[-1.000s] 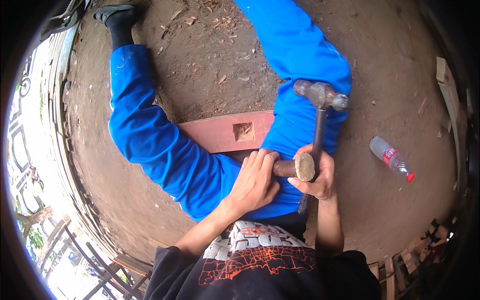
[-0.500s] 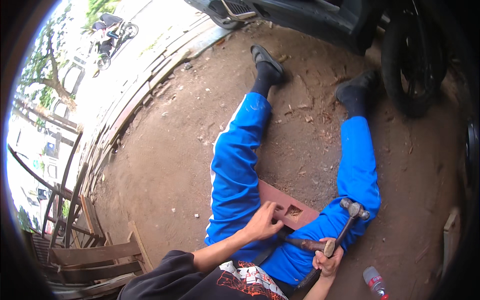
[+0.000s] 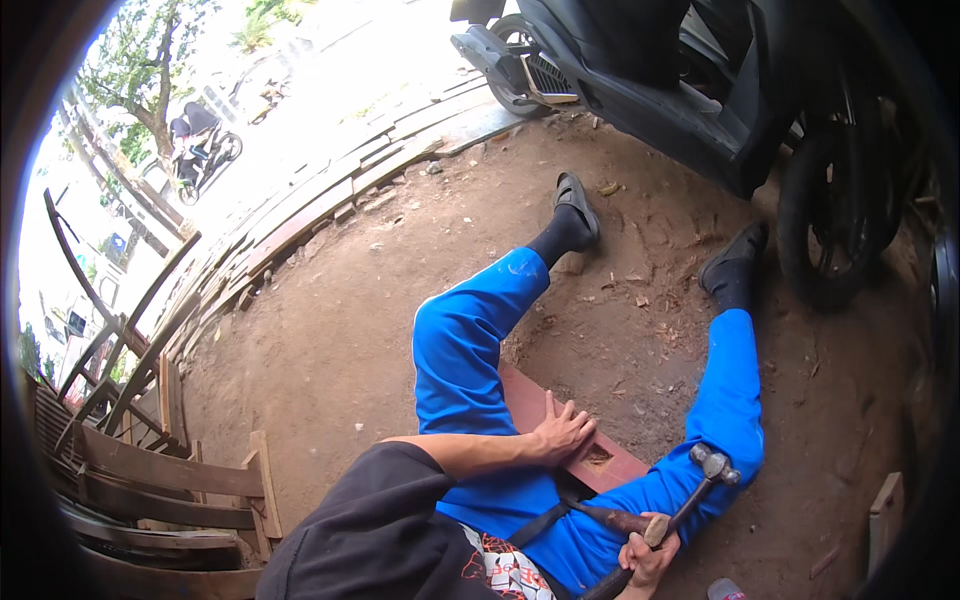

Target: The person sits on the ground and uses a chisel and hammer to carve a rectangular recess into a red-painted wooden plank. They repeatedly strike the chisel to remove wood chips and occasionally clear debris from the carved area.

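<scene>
A reddish wooden board (image 3: 523, 398) lies between my legs, with a rough rectangular hole (image 3: 597, 456) cut into it. My left hand (image 3: 563, 432) rests on the board beside the hole, fingers stretched out and apart, holding nothing. By my right thigh, my right hand (image 3: 650, 562) is closed around a hammer (image 3: 692, 503) with a rounded metal head pointing up and away. The same hand also keeps hold of a chisel (image 3: 625, 520) with a worn wooden handle, lying across the hammer's handle. The chisel's far end is hidden against my lap.
A dark motorcycle (image 3: 680, 120) stands beyond my feet on the dirt ground (image 3: 330, 370). Wooden chair frames (image 3: 170, 465) are piled at the left. Stacked planks (image 3: 330, 190) edge the ground at the far left. A bottle (image 3: 725, 590) shows partly at the lower edge.
My left hand has come down from above the board to lie flat on it. My right hand keeps both tools. The view has tilted up, and the bottle has mostly left it.
</scene>
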Demonstrator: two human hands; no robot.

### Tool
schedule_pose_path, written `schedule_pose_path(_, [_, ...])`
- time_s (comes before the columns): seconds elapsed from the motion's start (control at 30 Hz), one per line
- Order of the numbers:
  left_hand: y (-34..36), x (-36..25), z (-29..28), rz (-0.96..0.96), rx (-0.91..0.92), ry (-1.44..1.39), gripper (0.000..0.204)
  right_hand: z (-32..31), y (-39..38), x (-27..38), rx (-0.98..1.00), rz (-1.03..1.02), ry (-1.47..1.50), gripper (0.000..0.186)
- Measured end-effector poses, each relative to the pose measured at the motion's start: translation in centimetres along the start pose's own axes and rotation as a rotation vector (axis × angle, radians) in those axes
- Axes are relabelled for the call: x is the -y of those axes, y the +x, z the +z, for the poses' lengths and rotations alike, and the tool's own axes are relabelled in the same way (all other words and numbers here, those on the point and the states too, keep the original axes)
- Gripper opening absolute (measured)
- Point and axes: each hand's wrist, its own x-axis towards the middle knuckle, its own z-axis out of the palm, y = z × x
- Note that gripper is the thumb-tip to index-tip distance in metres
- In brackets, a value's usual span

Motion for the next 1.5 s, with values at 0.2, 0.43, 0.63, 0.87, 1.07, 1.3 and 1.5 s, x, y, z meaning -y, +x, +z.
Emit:
schedule_pose_path(0.2, [4.5,2.5,-1.2,0.230,0.019,0.122,0.057,0.1,-1.4,0.1,0.154,0.002,0.036,0.042])
schedule_pose_path(0.43, [12.8,5.2,-3.9,0.731,-0.044,0.252,0.052,1.9,-1.9,0.8,0.125,0.057,-0.015,0.049])
schedule_pose_path(0.63, [15.3,5.7,-4.7,1.087,-0.026,0.316,0.051,4.0,-1.3,1.4,0.028,-0.009,-0.173,0.031])
schedule_pose_path(0.87, [12.1,7.6,-7.9,0.526,-0.430,0.363,0.069,3.8,2.2,3.3,0.053,0.123,-0.005,0.046])
schedule_pose_path(1.07, [-1.2,2.5,-12.2,0.503,-0.157,-0.990,0.074,5.1,1.3,2.3,0.003,0.030,0.339,0.045])
schedule_pose_path(1.3, [-5.9,-5.9,-10.0,0.392,-0.245,-1.205,0.051,7.9,2.4,3.6,0.000,-0.127,0.385,0.050])
schedule_pose_path(1.5, [-3.0,-2.6,-12.0,0.561,-0.203,-1.223,0.038,9.2,3.6,5.6,0.152,-0.185,0.095,0.055])
